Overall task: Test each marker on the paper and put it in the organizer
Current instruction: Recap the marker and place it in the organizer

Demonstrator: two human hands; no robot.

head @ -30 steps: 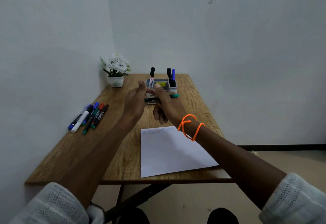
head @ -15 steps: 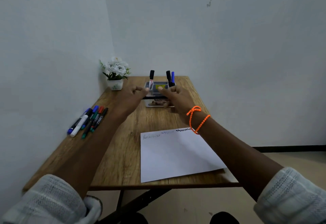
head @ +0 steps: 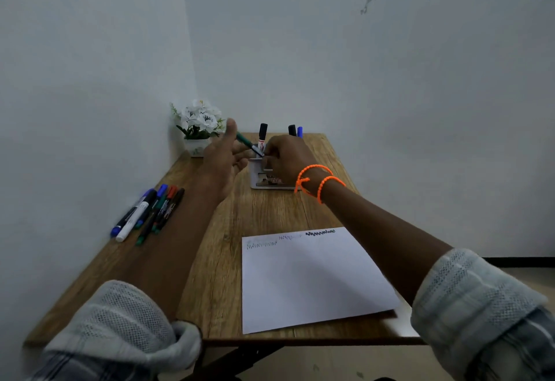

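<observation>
Step in hand, as judged: stowing a tested marker; the right hand pinches the green marker at its lower end, directly above the organizer at the far end of the counter; the left hand is held beside it with fingers extended and thumb raised, gripping nothing (whether its fingertips touch the marker barrel cannot be determined). The marker's long axis runs obliquely, lower right to upper left; the green end points up and left toward the flower pot, the dark end down into the right hand's fingers. The next move calls for tilting the marker upright and lowering it into a free compartment, clear of the three markers standing there; which compartment lies beneath is hidden by the hand. The paper carries three scribble marks along its far edge; a group of untested markers lies near the counter's left edge, so several cycles remain.
</observation>
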